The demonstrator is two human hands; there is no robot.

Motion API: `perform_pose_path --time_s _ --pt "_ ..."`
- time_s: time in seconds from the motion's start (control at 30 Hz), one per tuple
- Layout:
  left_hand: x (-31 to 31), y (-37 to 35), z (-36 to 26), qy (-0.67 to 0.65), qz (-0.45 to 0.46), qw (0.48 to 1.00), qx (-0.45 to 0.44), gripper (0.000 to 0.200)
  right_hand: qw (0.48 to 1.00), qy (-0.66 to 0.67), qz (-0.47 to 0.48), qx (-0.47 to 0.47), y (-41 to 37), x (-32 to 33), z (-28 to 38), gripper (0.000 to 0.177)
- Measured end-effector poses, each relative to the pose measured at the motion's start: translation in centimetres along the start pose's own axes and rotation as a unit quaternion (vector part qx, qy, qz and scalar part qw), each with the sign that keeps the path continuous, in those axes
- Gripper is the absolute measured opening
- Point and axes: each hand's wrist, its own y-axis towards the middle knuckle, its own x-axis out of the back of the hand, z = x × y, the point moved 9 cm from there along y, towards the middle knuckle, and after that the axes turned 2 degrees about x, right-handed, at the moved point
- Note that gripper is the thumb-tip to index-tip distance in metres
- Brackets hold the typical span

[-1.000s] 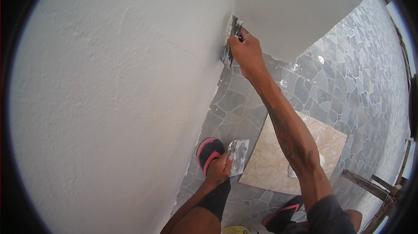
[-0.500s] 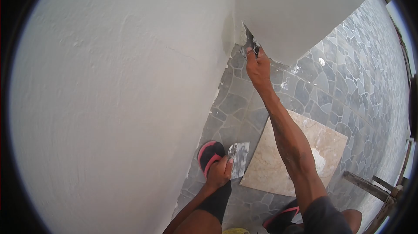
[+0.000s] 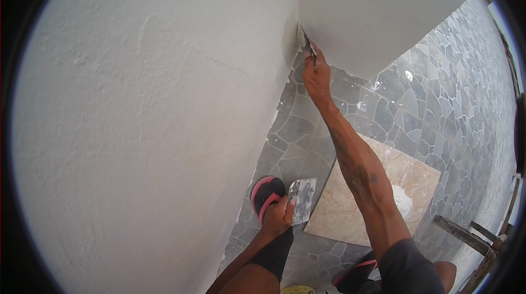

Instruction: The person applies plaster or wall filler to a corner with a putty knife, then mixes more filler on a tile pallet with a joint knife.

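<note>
My right hand (image 3: 316, 76) reaches forward and grips a putty knife (image 3: 306, 42), whose blade is pressed edge-on into the corner where two white walls (image 3: 164, 119) meet, low near the floor. My left hand (image 3: 278, 215) hangs by my knee and holds a second, wider putty knife (image 3: 302, 200) smeared with white filler, its blade pointing up and clear of the wall.
A beige marble tile (image 3: 378, 195) with a blob of white filler (image 3: 402, 200) lies on the grey stone-pattern floor (image 3: 438, 102). My feet wear black and pink sandals (image 3: 265, 194). Wooden pieces (image 3: 466, 234) lie at the right. White splashes dot the floor by the wall base.
My right hand turned the knife from flat against the left wall to edge-on in the corner and shifted slightly right. The left hand stayed where it was.
</note>
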Motion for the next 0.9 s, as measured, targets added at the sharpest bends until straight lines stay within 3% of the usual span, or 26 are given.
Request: perform_pose_path --time_s 0.03,0.13,0.23,0.33,0.53,0.73,0.9 --pt "0.0 0.0 0.1 0.000 -0.002 1.000 -0.002 0.022 1.000 0.010 0.007 -0.014 -0.1 -0.3 -0.3 0.042" --pt "-0.1 -0.1 0.3 0.000 -0.005 1.000 -0.008 0.021 0.998 -0.014 -0.011 0.063 -0.2 -0.8 0.7 0.044" --pt "-0.2 -0.2 0.9 0.014 0.009 1.000 0.009 0.020 0.998 -0.023 0.015 0.047 -0.3 -1.8 0.4 0.047" --pt "-0.4 -0.2 1.1 0.020 0.014 1.000 0.019 0.020 0.991 -0.080 0.001 0.110 -0.4 -2.3 1.7 0.052" --pt "-0.2 -0.2 0.7 0.019 0.014 0.999 0.021 0.020 0.994 -0.064 0.029 0.080 -1.1 -3.3 2.0 0.060" --pt "-0.2 0.1 0.0 0.010 0.001 1.000 -0.013 0.021 0.985 -0.105 0.063 0.120 -5.7 -4.1 4.5 0.064" --pt "-0.3 0.2 0.3 0.010 0.003 1.000 -0.004 0.021 0.982 -0.113 0.118 0.099 -7.8 -1.5 6.0 0.050"
